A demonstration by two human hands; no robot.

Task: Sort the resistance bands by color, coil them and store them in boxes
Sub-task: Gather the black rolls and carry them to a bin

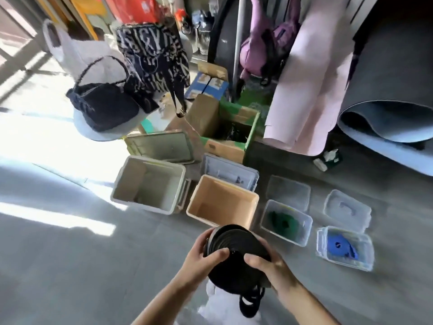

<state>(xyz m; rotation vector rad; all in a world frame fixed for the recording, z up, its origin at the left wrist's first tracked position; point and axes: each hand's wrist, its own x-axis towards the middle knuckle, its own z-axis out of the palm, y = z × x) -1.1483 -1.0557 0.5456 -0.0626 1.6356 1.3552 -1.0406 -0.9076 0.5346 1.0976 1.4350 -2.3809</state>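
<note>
Here, left hand (202, 252) curled round the coiled black band (234, 245), thumb on top; right hand (269, 269) gripped its other side. Coil was held just short of the beige box (204, 198). Further right, green band (282, 222) lay in a clear box (302, 240), blue band (337, 245) in a second clear box (368, 253).

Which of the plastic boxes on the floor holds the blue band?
The clear box farthest right, with the blue band inside. The other clear box holds a green band; the beige bin and white bin show none.

Cardboard box (205, 117) contents are blurred, perhaps bands; underside of black coil (234, 242) is hidden.
</note>
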